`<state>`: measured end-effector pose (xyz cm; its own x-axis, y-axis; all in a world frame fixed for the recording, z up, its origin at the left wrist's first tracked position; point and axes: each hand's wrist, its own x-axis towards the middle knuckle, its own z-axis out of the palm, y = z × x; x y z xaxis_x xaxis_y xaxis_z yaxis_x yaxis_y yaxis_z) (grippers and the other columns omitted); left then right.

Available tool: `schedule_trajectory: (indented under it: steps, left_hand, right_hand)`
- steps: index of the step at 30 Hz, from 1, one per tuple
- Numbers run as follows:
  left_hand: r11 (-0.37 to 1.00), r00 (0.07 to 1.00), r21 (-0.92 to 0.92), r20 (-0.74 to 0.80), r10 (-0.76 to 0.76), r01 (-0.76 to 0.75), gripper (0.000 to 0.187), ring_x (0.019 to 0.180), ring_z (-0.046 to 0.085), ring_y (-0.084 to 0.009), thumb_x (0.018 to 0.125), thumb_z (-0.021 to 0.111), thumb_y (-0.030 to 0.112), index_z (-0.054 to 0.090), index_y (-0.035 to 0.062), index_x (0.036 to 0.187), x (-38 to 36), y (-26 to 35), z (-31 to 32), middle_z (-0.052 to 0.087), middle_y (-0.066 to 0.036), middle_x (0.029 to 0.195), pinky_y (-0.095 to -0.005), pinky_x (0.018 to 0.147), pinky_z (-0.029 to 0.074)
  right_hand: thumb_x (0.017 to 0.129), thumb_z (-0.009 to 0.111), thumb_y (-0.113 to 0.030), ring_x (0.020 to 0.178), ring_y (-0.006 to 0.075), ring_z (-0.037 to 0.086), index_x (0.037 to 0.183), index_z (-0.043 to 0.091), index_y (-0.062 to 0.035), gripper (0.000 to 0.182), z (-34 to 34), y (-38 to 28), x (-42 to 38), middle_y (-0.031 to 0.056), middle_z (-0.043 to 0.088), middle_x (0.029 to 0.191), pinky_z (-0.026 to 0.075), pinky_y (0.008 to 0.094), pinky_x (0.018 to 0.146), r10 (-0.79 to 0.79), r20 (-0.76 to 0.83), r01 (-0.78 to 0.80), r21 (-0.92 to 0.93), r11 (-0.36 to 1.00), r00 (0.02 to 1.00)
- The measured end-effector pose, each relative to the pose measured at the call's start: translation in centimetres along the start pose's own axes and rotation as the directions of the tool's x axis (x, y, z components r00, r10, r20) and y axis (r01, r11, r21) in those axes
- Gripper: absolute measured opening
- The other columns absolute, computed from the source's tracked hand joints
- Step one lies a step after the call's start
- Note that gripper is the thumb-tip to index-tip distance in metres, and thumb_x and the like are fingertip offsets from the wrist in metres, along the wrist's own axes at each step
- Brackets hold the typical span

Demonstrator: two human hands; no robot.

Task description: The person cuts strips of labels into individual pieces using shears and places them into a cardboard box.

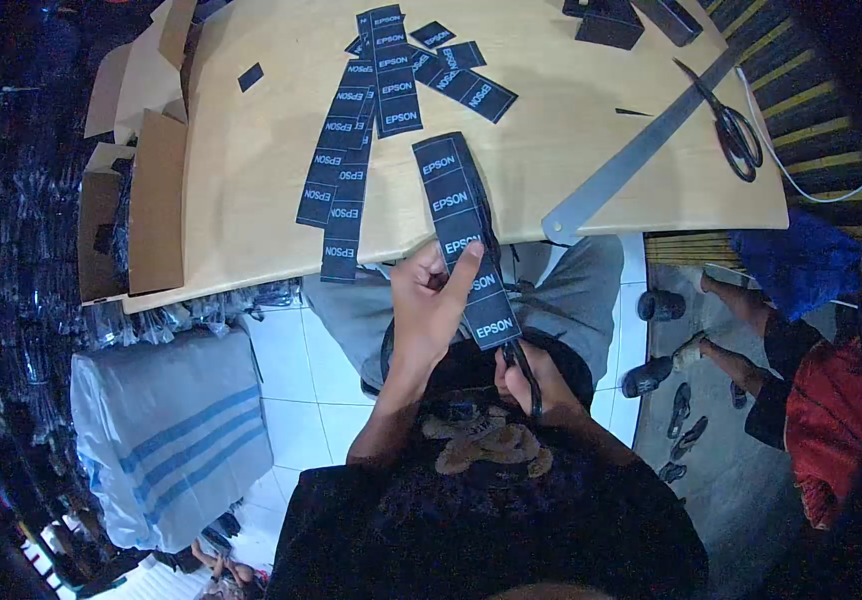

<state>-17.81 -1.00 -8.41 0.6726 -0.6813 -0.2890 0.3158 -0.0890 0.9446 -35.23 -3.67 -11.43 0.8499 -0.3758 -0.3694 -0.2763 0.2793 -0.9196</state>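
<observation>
Item, one black EPSON label strip point(451, 198), its far end above the near edge of the table point(251, 200), pinched in your left hand point(436, 298), one finger extended over its face, the others curled. Item, one black handle point(524, 378), enclosed by your right hand's point(539, 380) bent fingers at the strip's near end. Also catalogued: loose labels point(396, 85) far left, metal ruler point(631, 160) and scissors point(733, 135) right.

Looked like a small workshop tbh, with a worktable point(251, 200), cut label strips point(341, 170) and an open cardboard box point(158, 200).
</observation>
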Motion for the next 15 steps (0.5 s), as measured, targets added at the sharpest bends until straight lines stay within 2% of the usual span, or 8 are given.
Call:
schedule_trajectory:
  steps: [4,6,8,11,15]
  left_hand:
    - [1.000,1.000,0.018,0.023,0.007,-0.007,0.007,0.058,0.043,0.0020,0.088,0.059,0.007,0.062,0.0012,0.088,0.1,-0.2,-0.3,0.056,0.006,0.071,-0.0169,0.048,0.032]
    - [0.998,1.000,-0.059,0.008,0.013,-0.012,0.007,0.060,0.045,0.0014,0.088,0.059,0.007,0.062,0.0008,0.090,0.0,0.2,0.1,0.058,0.006,0.072,-0.0168,0.050,0.034]
    - [0.999,0.999,-0.040,0.028,0.017,-0.016,0.009,0.062,0.047,0.0006,0.088,0.059,0.007,0.062,0.0002,0.092,-0.1,0.2,-0.3,0.059,0.005,0.073,-0.0170,0.053,0.036]
    - [0.999,0.998,-0.029,0.056,-0.025,0.026,0.010,0.060,0.046,0.0007,0.088,0.060,0.009,0.063,0.0005,0.088,-0.4,0.5,-0.1,0.059,0.005,0.072,-0.0174,0.050,0.035]
    - [0.998,0.997,-0.044,0.061,-0.037,0.039,0.013,0.055,0.044,0.0010,0.087,0.062,0.013,0.064,0.0013,0.082,-0.4,-0.1,-0.2,0.057,0.006,0.065,-0.0175,0.047,0.033]
  right_hand:
    - [0.086,0.054,-0.024,0.066,0.0131,0.041,0.087,0.047,-0.0032,0.022,0.0,0.3,0.0,0.0020,0.044,0.070,0.038,0.0288,0.062,-0.009,-0.014,0.008,-0.019,1.000,1.000]
    - [0.086,0.054,-0.026,0.065,0.0129,0.041,0.087,0.047,-0.0033,0.023,0.0,0.9,0.1,0.0017,0.044,0.070,0.038,0.0286,0.061,0.002,-0.010,-0.002,-0.007,1.000,1.000]
    - [0.084,0.056,-0.027,0.065,0.0132,0.042,0.086,0.047,-0.0035,0.026,0.0,1.6,0.2,0.0016,0.044,0.070,0.038,0.0288,0.060,-0.104,-0.008,0.104,-0.032,0.994,0.995]
    - [0.083,0.058,-0.029,0.066,0.0136,0.043,0.085,0.046,-0.0036,0.028,-0.2,0.6,0.3,0.0022,0.045,0.071,0.038,0.0291,0.061,-0.035,0.023,0.034,0.053,0.998,0.999]
    - [0.084,0.057,-0.028,0.067,0.0139,0.043,0.085,0.046,-0.0036,0.027,-0.3,1.4,0.5,0.0026,0.045,0.073,0.038,0.0293,0.062,-0.046,0.033,0.042,0.102,0.994,0.998]
